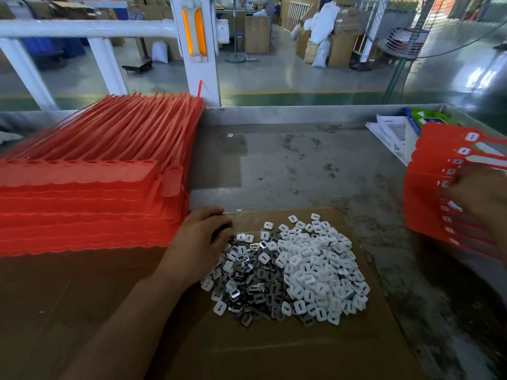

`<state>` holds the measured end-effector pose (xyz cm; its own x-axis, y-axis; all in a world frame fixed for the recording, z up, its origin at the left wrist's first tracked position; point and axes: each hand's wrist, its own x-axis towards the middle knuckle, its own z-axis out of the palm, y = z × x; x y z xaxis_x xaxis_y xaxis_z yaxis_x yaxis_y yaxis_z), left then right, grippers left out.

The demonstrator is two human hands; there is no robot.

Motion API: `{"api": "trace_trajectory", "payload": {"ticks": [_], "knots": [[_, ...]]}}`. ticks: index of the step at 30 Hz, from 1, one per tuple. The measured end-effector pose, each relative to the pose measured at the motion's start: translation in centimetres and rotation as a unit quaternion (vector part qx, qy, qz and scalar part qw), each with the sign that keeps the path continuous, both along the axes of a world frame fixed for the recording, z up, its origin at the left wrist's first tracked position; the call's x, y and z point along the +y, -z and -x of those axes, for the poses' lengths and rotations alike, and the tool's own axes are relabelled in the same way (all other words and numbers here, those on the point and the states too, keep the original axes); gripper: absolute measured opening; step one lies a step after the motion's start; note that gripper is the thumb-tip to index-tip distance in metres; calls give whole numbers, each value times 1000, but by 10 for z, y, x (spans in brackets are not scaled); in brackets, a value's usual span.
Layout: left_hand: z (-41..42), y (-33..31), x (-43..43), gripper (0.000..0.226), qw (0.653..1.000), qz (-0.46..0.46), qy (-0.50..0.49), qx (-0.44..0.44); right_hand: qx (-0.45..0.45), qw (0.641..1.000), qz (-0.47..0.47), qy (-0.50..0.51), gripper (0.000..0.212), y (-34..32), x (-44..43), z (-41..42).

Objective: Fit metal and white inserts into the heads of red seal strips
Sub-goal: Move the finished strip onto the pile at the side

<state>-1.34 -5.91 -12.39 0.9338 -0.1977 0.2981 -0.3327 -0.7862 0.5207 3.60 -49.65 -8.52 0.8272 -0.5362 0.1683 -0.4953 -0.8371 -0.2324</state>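
On the cardboard sheet [274,352] the metal inserts [255,292] lie heaped beside the white inserts [315,270], small, light, probably slippery, best pinched singly by the edges; the left hand [197,242] curls its fingers into the metal heap, holding a piece or not I cannot tell; the blurred right hand [482,196] lies on fitted red seal strips [428,204], grip unclear; farther left, the unfilled stack [82,204] looks floppy, its heads stiffest.

A white post [201,78] with an orange reflector stands behind the grey workbench [301,160]. Beyond the post lie a glossy floor [301,75], cardboard boxes [258,34] and white sacks [323,23].
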Motion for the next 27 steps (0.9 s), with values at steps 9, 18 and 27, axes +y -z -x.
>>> {"api": "trace_trajectory", "payload": {"ticks": [9,18,27], "knots": [[0,1,0,28,1000,1,2,-1,21,999,35,-7,38,4,48,-5],[0,1,0,28,1000,-1,1,-7,135,990,12,-32,65,13,73,-1],[-1,2,1,26,1000,5,6,-11,150,976,-68,-146,48,-6,96,31]]}}
